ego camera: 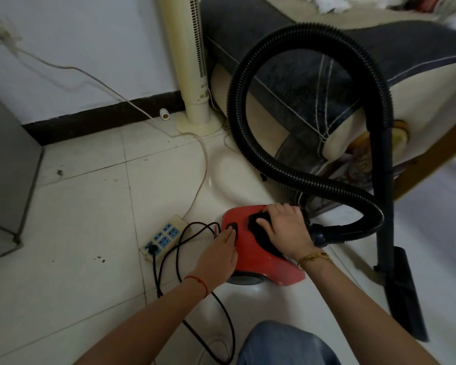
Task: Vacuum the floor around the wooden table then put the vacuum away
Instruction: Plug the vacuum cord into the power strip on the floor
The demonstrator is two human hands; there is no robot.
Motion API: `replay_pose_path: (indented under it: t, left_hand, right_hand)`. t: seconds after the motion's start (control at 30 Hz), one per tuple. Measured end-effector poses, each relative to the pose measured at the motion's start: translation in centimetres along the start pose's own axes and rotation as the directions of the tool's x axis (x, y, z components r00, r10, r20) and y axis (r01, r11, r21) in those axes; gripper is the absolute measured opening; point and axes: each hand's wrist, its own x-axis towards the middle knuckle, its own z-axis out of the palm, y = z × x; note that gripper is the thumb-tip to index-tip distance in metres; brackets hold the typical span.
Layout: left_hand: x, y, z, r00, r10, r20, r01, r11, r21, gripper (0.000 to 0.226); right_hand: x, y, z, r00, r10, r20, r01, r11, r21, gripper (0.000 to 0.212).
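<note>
A small red canister vacuum (261,262) sits on the white tiled floor in front of me. My right hand (282,227) grips the black carry handle on top of it. My left hand (219,252) rests against the vacuum's left side, a finger pressing the black button (232,227). A black ribbed hose (248,90) loops up from the vacuum's front and comes down into a dark wand (387,180) ending in a black floor nozzle (406,293) at the right. The vacuum's black cord (179,248) runs to a power strip (162,237) on the floor.
A cream tower fan (192,61) stands by the wall. A sofa with a dark cover (300,75) fills the upper right. A grey cabinet (8,175) stands at the left. A white cable (203,159) trails from a wall socket to the power strip. A wooden leg (437,154) slants at the right.
</note>
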Motion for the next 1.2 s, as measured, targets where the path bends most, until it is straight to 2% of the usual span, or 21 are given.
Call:
replay_pose_path:
  t: [0.13,0.27,0.7,0.9,1.03,1.13,1.2]
  left_hand:
    - [0.1,-0.2,0.5,0.999,0.05,0.022,-0.052,0.995,0.081,0.051]
    - [0.1,-0.4,0.8,0.999,0.038,0.014,-0.04,0.99,0.134,0.058]
    - [1.2,-0.5,1.2,0.999,0.036,0.0,-0.034,0.947,0.319,0.06]
    - [1.3,-0.5,1.1,0.999,0.042,-0.009,-0.038,0.954,0.299,0.059]
    - [1.5,-0.3,0.2,0.999,0.038,0.003,-0.038,0.974,0.224,0.053]
    - [1.4,0.2,-1.1,0.999,0.053,0.012,-0.054,0.983,0.174,0.048]
    - [1.1,0.9,-2.5,0.995,0.093,-0.033,-0.087,0.984,0.156,0.043]
  right_hand:
    - [0.1,0.0,0.3,1.0,0.009,-0.006,-0.009,1.0,0.02,0.041]
    - [0.1,0.0,0.5,1.0,0.024,-0.017,-0.023,0.999,0.036,0.041]
    - [0.3,-0.2,0.6,0.999,0.026,-0.023,-0.025,0.997,0.069,0.041]
    - [0.3,-0.1,0.5,0.999,0.028,-0.021,-0.027,0.997,0.076,0.04]
    - [0.0,-0.1,0.1,1.0,0.024,-0.006,-0.023,0.996,0.082,0.04]
    - [-0.5,0.0,-0.7,1.0,0.025,-0.007,-0.024,0.987,0.16,0.039]
    - [-1.0,0.3,-1.8,0.998,0.024,-0.055,-0.011,0.975,0.223,0.037]
